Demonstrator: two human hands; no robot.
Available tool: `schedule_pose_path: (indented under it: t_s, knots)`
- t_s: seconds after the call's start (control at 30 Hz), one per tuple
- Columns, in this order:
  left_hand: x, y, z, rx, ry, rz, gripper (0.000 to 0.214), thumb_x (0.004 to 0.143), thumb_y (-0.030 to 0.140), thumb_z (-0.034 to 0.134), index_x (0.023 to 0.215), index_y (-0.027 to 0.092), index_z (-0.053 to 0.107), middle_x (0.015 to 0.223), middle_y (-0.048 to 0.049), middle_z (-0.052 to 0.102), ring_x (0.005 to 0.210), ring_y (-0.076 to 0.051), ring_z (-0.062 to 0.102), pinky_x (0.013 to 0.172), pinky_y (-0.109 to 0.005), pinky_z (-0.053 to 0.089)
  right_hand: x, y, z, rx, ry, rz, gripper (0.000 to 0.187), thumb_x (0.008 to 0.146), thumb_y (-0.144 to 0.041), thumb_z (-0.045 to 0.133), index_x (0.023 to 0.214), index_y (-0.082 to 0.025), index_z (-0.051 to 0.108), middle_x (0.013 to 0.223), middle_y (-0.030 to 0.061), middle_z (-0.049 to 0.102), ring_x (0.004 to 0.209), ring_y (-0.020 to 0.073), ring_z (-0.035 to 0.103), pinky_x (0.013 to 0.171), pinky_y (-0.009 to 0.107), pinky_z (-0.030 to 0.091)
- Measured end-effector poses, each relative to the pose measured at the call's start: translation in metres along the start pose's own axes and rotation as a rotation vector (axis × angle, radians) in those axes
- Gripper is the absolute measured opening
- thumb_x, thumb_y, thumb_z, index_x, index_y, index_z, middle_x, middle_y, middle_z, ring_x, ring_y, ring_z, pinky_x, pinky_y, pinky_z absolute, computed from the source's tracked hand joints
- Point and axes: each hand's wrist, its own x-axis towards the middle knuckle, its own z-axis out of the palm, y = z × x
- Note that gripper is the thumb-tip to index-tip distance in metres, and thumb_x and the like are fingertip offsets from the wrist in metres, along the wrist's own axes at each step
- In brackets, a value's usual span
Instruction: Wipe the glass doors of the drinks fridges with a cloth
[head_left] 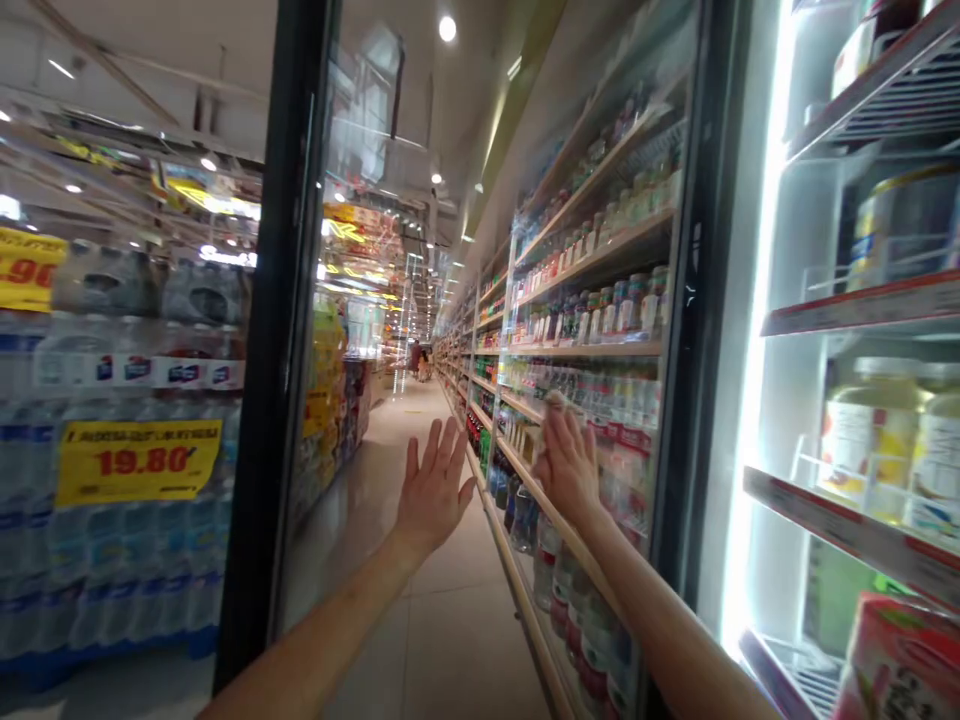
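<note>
A glass door (360, 560) in a black frame stands swung open in front of me. My left hand (433, 485) lies flat against the glass near its middle, fingers spread and holding nothing. To its right, my right hand (570, 462) is stretched out against the glass, slightly blurred. Under its fingers a small pale cloth (554, 400) shows past the fingertips; most of it is hidden by the hand. Shelves of bottles and an aisle appear in the glass behind both hands.
On the right is a lit cooler with wire shelves (900, 110), yellow-filled bottles (870, 430) and a red carton (900, 660). Stacked water bottles (135, 560) with a yellow price sign (139, 461) stand left, beyond the black door frame (262, 400).
</note>
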Motion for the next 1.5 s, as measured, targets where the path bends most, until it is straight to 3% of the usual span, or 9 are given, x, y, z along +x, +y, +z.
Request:
schedule_pose_path:
  t_s: [0.17,0.37,0.53,0.6,0.8,1.0,1.23,1.4,1.5]
  knots:
    - [-0.004,0.003,0.001,0.013,0.012,0.006,0.056,0.087,0.039,0.044,0.136,0.012,0.038,0.142,-0.0152,0.037,0.139,-0.027,0.017,0.112,-0.05,0.011,-0.005,0.027,-0.002,-0.089,0.188,0.462,0.053,0.084,-0.023,0.033,0.135,-0.007,0.039,0.144,0.0203,0.031,0.138,0.0311,0.018,0.104,0.058,0.025]
    - [-0.007,0.003,0.002,-0.003,0.01,-0.002,0.056,0.087,0.039,0.045,0.136,0.012,0.039,0.143,-0.0159,0.036,0.139,-0.027,0.013,0.112,-0.05,0.013,-0.022,0.022,-0.001,-0.045,0.026,0.023,0.053,0.084,-0.021,0.038,0.136,-0.016,0.038,0.137,0.013,0.045,0.136,0.0254,0.026,0.107,0.051,0.028]
    - [-0.011,0.005,0.002,-0.031,-0.013,-0.001,0.06,0.086,0.04,0.047,0.139,0.014,0.034,0.144,-0.015,0.035,0.139,-0.027,0.014,0.112,-0.05,0.011,-0.039,0.067,-0.01,-0.189,0.205,0.468,0.048,0.085,-0.023,0.034,0.129,-0.006,0.045,0.14,0.0234,0.037,0.132,0.0358,0.031,0.1,0.057,0.034]
    - [-0.012,0.006,0.004,-0.024,-0.001,-0.001,0.06,0.086,0.04,0.047,0.139,0.013,0.034,0.144,-0.0154,0.034,0.139,-0.028,0.013,0.112,-0.051,0.011,-0.04,0.049,-0.005,-0.163,0.206,0.432,0.049,0.086,-0.022,0.035,0.131,-0.008,0.043,0.142,0.0215,0.033,0.135,0.0344,0.025,0.102,0.055,0.033]
    - [-0.018,0.005,0.008,0.001,-0.006,0.02,0.06,0.085,0.041,0.048,0.137,0.013,0.037,0.145,-0.0156,0.033,0.14,-0.027,0.01,0.112,-0.05,0.012,-0.054,-0.03,0.008,-0.015,0.009,-0.089,0.054,0.085,-0.021,0.039,0.138,-0.014,0.032,0.137,0.0133,0.044,0.138,0.0269,0.022,0.105,0.05,0.03]
    - [-0.042,0.011,0.008,0.013,-0.031,0.102,0.058,0.084,0.045,0.049,0.134,0.017,0.042,0.144,-0.0124,0.036,0.14,-0.029,0.014,0.112,-0.049,0.011,-0.056,-0.007,0.005,-0.093,0.211,0.313,0.051,0.087,-0.022,0.036,0.137,-0.009,0.035,0.144,0.0186,0.033,0.138,0.0299,0.019,0.104,0.056,0.028]
    - [-0.059,0.013,0.012,0.007,-0.042,0.111,0.057,0.085,0.045,0.048,0.134,0.018,0.043,0.143,-0.0101,0.039,0.139,-0.028,0.018,0.113,-0.046,0.009,-0.059,-0.046,0.009,-0.002,-0.005,-0.088,0.053,0.085,-0.02,0.04,0.138,-0.015,0.034,0.138,0.0123,0.044,0.138,0.0259,0.022,0.107,0.05,0.028]
    - [-0.061,0.015,0.008,0.019,-0.067,0.127,0.059,0.084,0.046,0.049,0.135,0.019,0.041,0.143,-0.0095,0.039,0.138,-0.028,0.02,0.112,-0.047,0.011,-0.074,0.004,0.002,-0.117,0.148,0.289,0.057,0.086,-0.022,0.037,0.142,-0.014,0.026,0.144,0.0168,0.033,0.137,0.0291,0.021,0.104,0.055,0.029]
    - [-0.064,0.017,0.01,0.037,-0.068,0.113,0.059,0.084,0.047,0.048,0.135,0.019,0.042,0.143,-0.0108,0.038,0.139,-0.028,0.019,0.112,-0.048,0.013,-0.077,-0.009,0.005,-0.087,0.152,0.324,0.06,0.086,-0.021,0.037,0.144,-0.012,0.022,0.148,0.0173,0.025,0.139,0.0307,0.016,0.104,0.057,0.028]
